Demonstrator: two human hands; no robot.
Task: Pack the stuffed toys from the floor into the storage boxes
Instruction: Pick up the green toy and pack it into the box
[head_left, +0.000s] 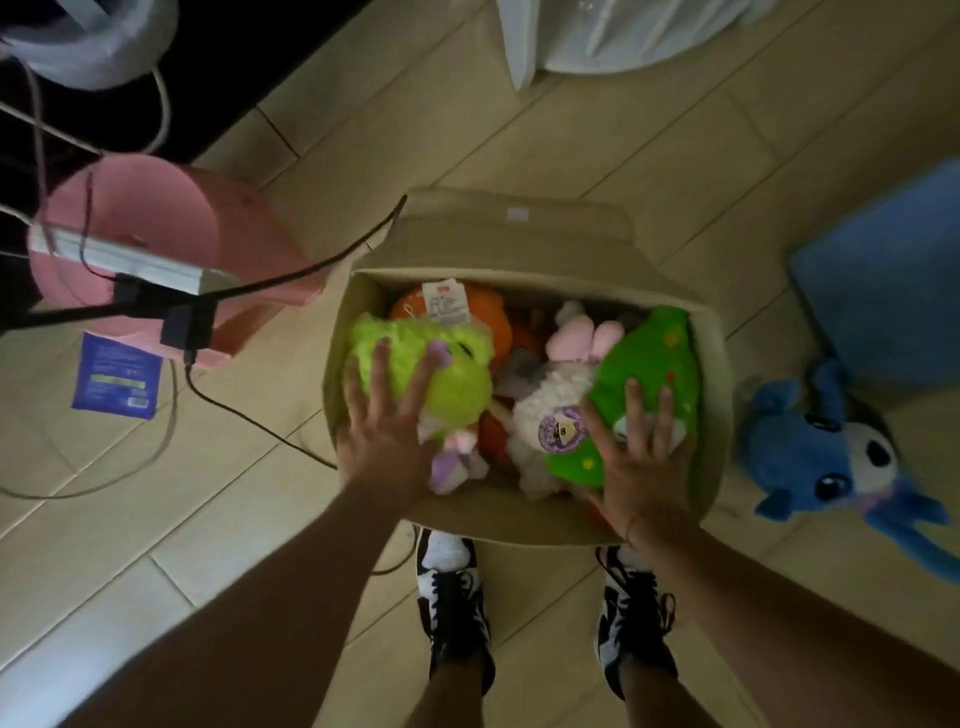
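One beige fabric storage box (524, 244), centre frame, lid flap folded back, packed to the rim. Inside, at least five stuffed toys, count unsure in the dim pile: lime-green fuzzy plush (447, 358) left, bright green spotted plush (649, 358) right, white fluffy plush (540, 415), orange plush (498, 322), pink one behind. One blue plush toy (831, 447) on floor, right edge. Bare tile lower left. Left hand (384, 431) spread flat on lime plush; right hand (644, 457) spread flat on spotted plush.
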